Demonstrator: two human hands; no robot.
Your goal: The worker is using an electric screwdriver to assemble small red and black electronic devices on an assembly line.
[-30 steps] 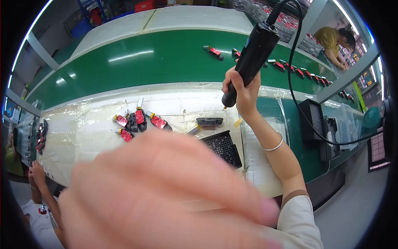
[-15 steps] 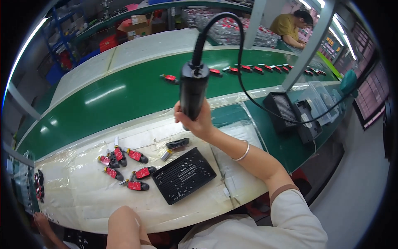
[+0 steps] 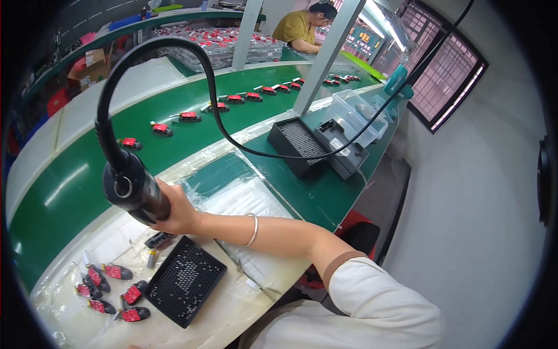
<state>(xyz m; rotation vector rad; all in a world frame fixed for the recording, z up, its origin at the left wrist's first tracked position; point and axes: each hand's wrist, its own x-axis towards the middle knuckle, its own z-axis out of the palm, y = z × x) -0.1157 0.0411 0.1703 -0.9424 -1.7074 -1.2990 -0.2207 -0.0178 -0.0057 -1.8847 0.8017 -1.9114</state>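
Note:
My right hand [image 3: 179,210] is wrapped round a black corded electric screwdriver [image 3: 135,191]. Its cable end points up and its tip is hidden below the hand. Just under the hand lies a dark part [image 3: 158,239] with a small silver-and-yellow piece beside it. Nearer me, a black perforated tray [image 3: 171,301] holds many tiny light bits that look like screws. Several small black units with red boards, among them one red-and-black unit [image 3: 118,271], are spread left of the tray. My left hand is out of the picture; only a sliver of skin shows at the lower edge.
A green conveyor belt [image 3: 75,183] carries a row of red-and-black units. To the right stand a black box [image 3: 297,145], a grey-black device [image 3: 342,148] and a clear plastic bin [image 3: 354,116]. A grey post [image 3: 328,58] rises beside the belt. A person in yellow [image 3: 299,30] works beyond.
My view has swung right, so the bench sits further left. The screwdriver in my right hand is lower and tilted, nearer the dark part by the tray. My left arm has almost left the view.

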